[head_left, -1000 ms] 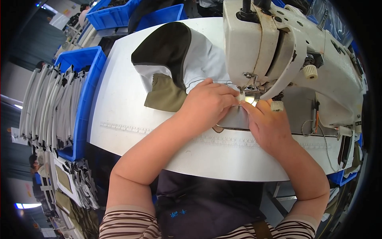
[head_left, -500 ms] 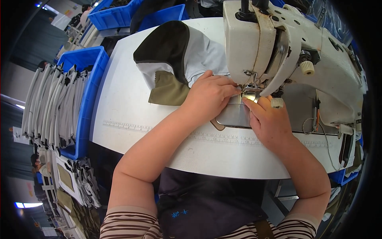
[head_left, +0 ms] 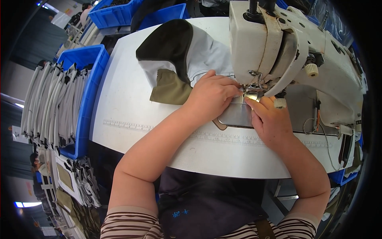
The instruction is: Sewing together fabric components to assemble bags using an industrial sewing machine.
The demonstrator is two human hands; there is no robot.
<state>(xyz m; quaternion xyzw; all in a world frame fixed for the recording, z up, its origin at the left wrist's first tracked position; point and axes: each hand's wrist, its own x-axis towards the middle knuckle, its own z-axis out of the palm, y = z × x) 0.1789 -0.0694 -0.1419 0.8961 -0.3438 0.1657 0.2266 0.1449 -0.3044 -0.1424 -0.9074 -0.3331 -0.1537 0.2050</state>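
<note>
A sewn fabric piece [head_left: 209, 47] in pale grey, with a black panel and an olive patch, lies bunched on the table left of the white sewing machine [head_left: 250, 47]. My left hand [head_left: 213, 95] rests at its near edge, fingers bent together and pressing the cloth beside the presser foot [head_left: 252, 88]. Just right of the foot is my right hand [head_left: 272, 119], its thumb and forefinger closed near the lit needle area. What those fingers pinch is too small and covered to make out. A thin thread or edge runs between the two hands.
A blue bin [head_left: 93, 91] at the left holds a stack of grey fabric pieces [head_left: 53, 105]. More blue bins [head_left: 115, 16] stand at the back. A ruler strip [head_left: 223, 139] crosses the white table [head_left: 131, 99]. Olive and grey pieces [head_left: 77, 179] lie at the lower left.
Both hands and the fabric piece appear slightly farther right, as does the machine head in the picture. The grip of the hands looks the same.
</note>
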